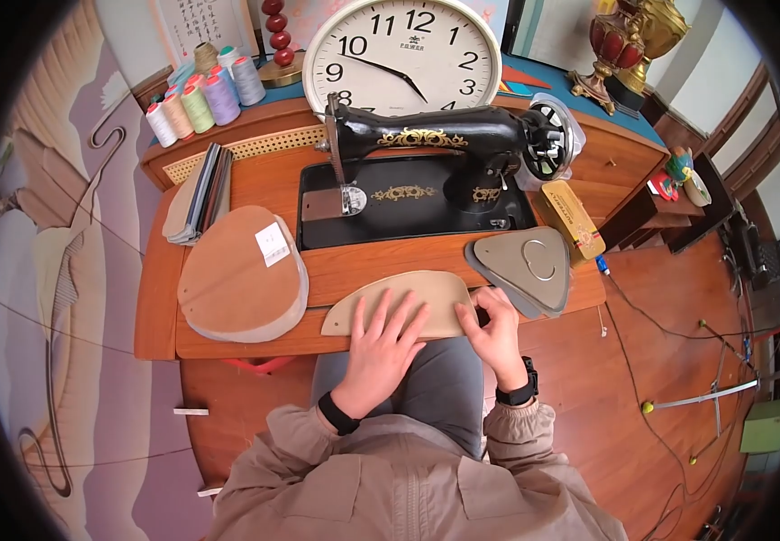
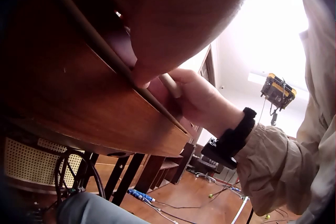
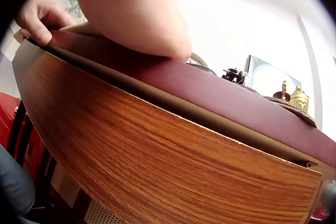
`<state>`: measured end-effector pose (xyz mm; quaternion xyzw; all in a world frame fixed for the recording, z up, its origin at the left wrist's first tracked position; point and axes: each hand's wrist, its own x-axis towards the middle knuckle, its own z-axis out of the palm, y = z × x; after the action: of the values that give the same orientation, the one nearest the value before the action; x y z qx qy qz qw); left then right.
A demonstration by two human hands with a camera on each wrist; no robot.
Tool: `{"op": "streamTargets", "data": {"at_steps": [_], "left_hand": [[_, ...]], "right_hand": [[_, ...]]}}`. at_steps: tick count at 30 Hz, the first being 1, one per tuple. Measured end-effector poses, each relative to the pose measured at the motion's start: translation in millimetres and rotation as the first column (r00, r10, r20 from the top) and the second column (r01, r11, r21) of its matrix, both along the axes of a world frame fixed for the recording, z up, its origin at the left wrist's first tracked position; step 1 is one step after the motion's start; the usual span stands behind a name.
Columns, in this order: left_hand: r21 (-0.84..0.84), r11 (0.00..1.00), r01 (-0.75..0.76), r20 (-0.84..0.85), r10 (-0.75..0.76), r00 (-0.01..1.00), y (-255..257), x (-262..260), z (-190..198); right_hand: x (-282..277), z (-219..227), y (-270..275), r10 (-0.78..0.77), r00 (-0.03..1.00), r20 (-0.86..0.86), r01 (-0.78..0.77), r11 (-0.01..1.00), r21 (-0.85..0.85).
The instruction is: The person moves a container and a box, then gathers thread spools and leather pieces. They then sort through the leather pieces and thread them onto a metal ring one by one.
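A beige half-moon panel (image 1: 444, 293) with a small hole near its left tip lies at the front edge of the wooden table, in front of the black sewing machine (image 1: 421, 135). My left hand (image 1: 379, 352) rests on it, fingers spread and nearly straight. At the panel's right end, my right hand (image 1: 498, 335) pinches the edge between thumb and bent fingers. In the left wrist view, the right hand (image 2: 197, 100) shows beyond the dark underside of the left. The right wrist view has the left hand (image 3: 42, 16) at the far end of the table edge.
Left of the panel sits a stack of rounded brown pieces (image 1: 228, 279) with a white label. Grey rounded-triangle pieces (image 1: 520, 261) bearing a ring lie to the right, beside a yellow tin (image 1: 573, 219). Thread spools (image 1: 218, 99) and a large clock (image 1: 403, 68) stand behind.
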<state>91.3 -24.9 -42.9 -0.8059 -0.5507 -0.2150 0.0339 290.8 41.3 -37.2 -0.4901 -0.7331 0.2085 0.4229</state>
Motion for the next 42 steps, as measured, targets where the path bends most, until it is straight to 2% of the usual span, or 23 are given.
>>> {"op": "streamTargets", "data": {"at_steps": [11,13,14,15,16,17,18,20,21,26,28,34,37,42], "left_hand": [[-0.002,1.000,0.012,-0.070,-0.012,0.997,-1,0,-1],[0.005,1.000,0.012,-0.082,-0.012,0.997,0,0,-2],[0.009,1.000,0.008,-0.082,-0.007,0.997,0,0,-3],[0.017,1.000,0.012,-0.081,-0.010,0.997,-1,0,-4],[0.024,1.000,0.014,-0.079,-0.012,0.997,-1,0,-5],[0.024,1.000,0.010,-0.079,-0.008,0.997,0,-1,-6],[0.032,0.999,0.013,-0.096,-0.009,0.995,0,-1,-8],[0.032,0.999,0.016,-0.113,-0.012,0.993,-2,-3,-11],[0.027,0.999,0.031,-0.096,-0.028,0.995,-1,-5,-13],[0.006,1.000,0.026,-0.098,-0.025,0.995,-2,-7,-2],[-0.002,0.999,0.049,-0.029,-0.049,0.998,-3,-12,-1],[-0.040,0.999,-0.026,-0.058,0.023,0.998,-20,-43,3],[-0.045,0.996,-0.079,-0.090,0.075,0.993,-29,-55,3],[-0.043,0.994,-0.096,-0.088,0.092,0.992,-33,-53,1]], "right_hand": [[-4,-2,-1,-0.059,0.994,0.087,0.058,0.998,0.017],[-8,-1,-3,-0.125,0.992,-0.015,0.123,0.988,-0.089],[-10,0,-3,-0.121,0.993,-0.016,0.119,0.989,-0.085],[-13,0,-4,-0.114,0.991,0.073,0.105,0.986,0.126],[-16,2,-6,-0.125,0.979,0.159,0.066,0.942,0.330],[-16,8,-14,-0.085,0.950,0.300,-0.027,0.936,0.351],[-21,10,-22,-0.081,0.950,0.300,-0.030,0.936,0.349],[-38,10,-39,0.155,0.904,0.398,-0.275,0.924,0.265],[-45,2,-47,0.258,0.893,0.369,-0.315,0.944,0.103],[-37,-3,-54,0.212,0.897,0.388,-0.263,0.961,0.083],[-27,-3,-54,0.169,0.840,0.516,-0.248,0.965,0.087],[-4,-2,-57,0.149,0.830,0.537,-0.213,0.975,0.058],[7,-4,-59,0.078,0.827,0.557,-0.149,0.985,0.082],[-13,4,-64,0.020,0.832,0.554,-0.113,0.984,0.135]]}}
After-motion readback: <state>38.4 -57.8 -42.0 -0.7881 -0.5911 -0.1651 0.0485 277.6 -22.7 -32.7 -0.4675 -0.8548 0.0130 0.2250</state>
